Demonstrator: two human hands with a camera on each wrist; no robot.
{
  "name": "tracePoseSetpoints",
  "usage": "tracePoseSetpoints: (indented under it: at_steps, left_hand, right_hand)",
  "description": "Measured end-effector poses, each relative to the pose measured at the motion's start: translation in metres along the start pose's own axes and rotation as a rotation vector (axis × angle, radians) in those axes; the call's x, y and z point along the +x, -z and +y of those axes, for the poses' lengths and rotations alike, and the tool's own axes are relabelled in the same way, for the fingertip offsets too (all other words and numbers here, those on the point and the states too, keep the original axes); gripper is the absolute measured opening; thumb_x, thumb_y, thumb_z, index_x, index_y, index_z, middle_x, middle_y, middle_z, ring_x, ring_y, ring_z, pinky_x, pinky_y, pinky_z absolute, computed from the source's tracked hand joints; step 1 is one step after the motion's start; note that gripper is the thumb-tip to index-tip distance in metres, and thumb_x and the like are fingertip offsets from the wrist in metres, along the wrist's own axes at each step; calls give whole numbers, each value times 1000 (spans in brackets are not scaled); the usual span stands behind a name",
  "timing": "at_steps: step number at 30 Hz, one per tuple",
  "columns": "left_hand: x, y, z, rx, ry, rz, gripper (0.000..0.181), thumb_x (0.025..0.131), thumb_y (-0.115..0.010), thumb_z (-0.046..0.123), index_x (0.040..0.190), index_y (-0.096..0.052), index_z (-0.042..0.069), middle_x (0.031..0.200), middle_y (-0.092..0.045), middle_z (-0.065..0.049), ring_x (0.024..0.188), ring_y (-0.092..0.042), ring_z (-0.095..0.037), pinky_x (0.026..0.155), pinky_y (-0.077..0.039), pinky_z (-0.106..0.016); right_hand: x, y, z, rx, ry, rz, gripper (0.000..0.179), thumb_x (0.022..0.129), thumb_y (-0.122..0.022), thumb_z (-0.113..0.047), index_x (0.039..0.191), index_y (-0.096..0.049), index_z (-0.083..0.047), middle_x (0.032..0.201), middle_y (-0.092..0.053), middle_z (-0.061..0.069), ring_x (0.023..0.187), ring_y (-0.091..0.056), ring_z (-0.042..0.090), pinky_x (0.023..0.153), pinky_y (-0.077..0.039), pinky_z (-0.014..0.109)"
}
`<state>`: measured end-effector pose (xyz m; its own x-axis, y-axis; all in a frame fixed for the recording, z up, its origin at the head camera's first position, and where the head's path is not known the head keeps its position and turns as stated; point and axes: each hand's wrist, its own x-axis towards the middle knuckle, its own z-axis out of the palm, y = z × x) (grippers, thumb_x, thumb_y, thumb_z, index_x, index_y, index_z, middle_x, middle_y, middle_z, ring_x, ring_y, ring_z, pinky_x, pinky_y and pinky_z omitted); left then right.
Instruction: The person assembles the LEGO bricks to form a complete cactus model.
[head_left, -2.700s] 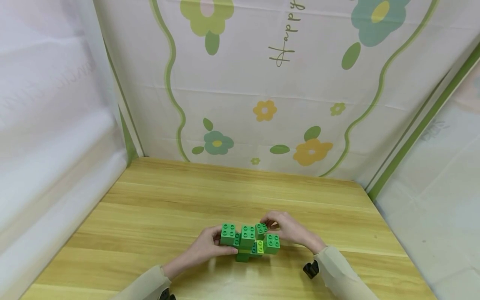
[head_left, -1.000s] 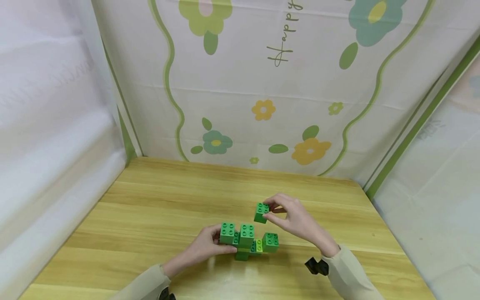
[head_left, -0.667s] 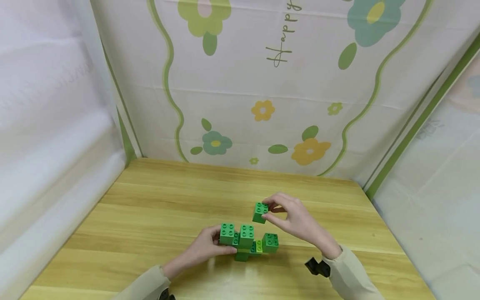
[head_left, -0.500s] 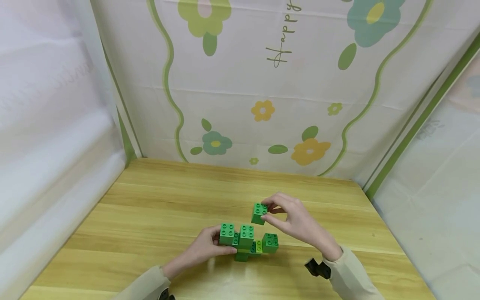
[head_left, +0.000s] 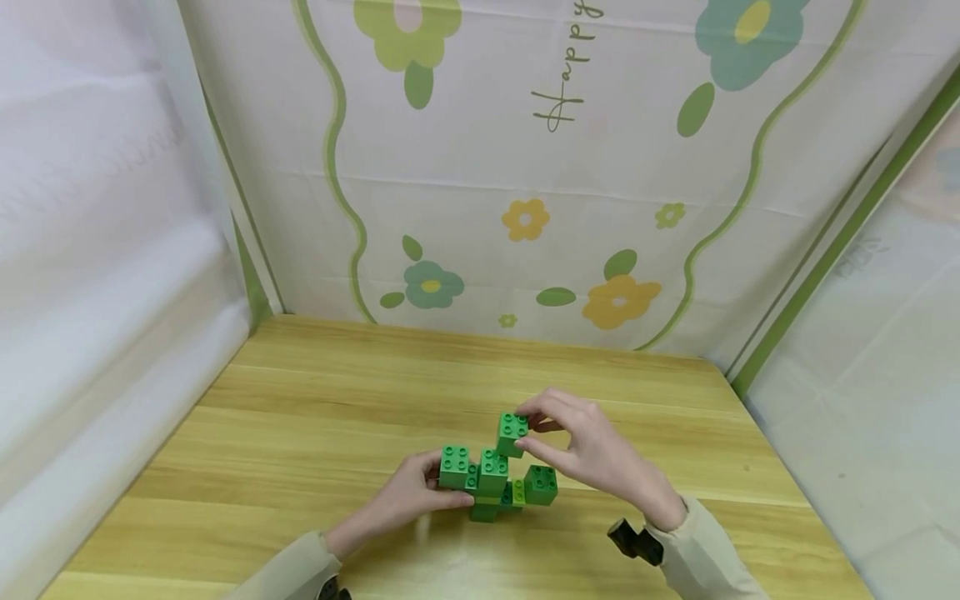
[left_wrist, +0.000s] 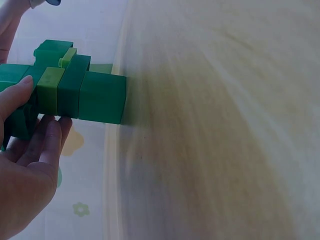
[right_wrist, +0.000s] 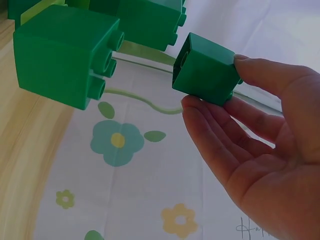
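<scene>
My left hand (head_left: 422, 493) grips a built cluster of green toy building blocks (head_left: 492, 477) by its left side. In the left wrist view the thumb lies on one side of the cluster and the fingers on the other; a lime block (left_wrist: 50, 91) sits in its middle layers. My right hand (head_left: 587, 442) pinches a single square green block (head_left: 512, 435) between thumb and fingers, just behind the cluster's middle. The right wrist view shows this loose block (right_wrist: 207, 70) with its hollow underside, apart from the cluster's nearest studded block (right_wrist: 60, 57).
A wood-grain table (head_left: 315, 400) lies beneath both hands. White cloth (head_left: 465, 133) printed with flowers rises behind it, with more white cloth panels at the left and right. A black strap piece (head_left: 636, 542) hangs at the right wrist.
The right hand has lifted the small block away from the cluster's right part, then shifted it left and slightly lower behind the middle. The left hand has kept its hold in place.
</scene>
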<state>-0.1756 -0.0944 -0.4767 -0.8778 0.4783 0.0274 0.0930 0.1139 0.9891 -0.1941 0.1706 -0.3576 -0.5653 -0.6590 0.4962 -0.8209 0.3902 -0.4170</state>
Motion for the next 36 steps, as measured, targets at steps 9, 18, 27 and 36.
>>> tracePoseSetpoints:
  at_steps: [9, 18, 27, 36]
  left_hand:
    - [0, 0, -1, -6, -4, 2, 56, 81, -82, 19, 128, -59, -1, 119, -70, -20, 97, -71, -12, 85, -58, -18]
    - [0, 0, -1, 3, -7, 2, 56, 82, -81, 20, 128, -59, -1, 119, -70, -19, 98, -71, -11, 86, -57, -18]
    - [0, 0, 1, 7, 10, 11, 56, 81, -82, 20, 128, -60, 0, 118, -70, -18, 99, -70, -17, 85, -57, -17]
    - [0, 0, 1, -11, 16, 7, 55, 81, -82, 19, 128, -60, 1, 118, -70, -18, 99, -69, -18, 84, -58, -19]
  right_hand:
    - [1, -4, -5, 31, 20, -40, 27, 90, -73, -12, 115, -65, -9, 106, -68, 0, 93, -68, 11, 78, -62, 25]
    - [2, -7, -6, 49, 24, -72, 26, 91, -72, -11, 116, -65, -9, 107, -68, 1, 94, -68, 11, 80, -61, 24]
    - [4, -9, -7, 56, 45, -84, 26, 91, -71, -10, 116, -65, -9, 105, -68, 1, 91, -69, 9, 79, -61, 22]
    - [5, -10, -10, 37, 35, -101, 25, 91, -71, -12, 115, -65, -10, 106, -67, 0, 91, -69, 9, 79, -60, 20]
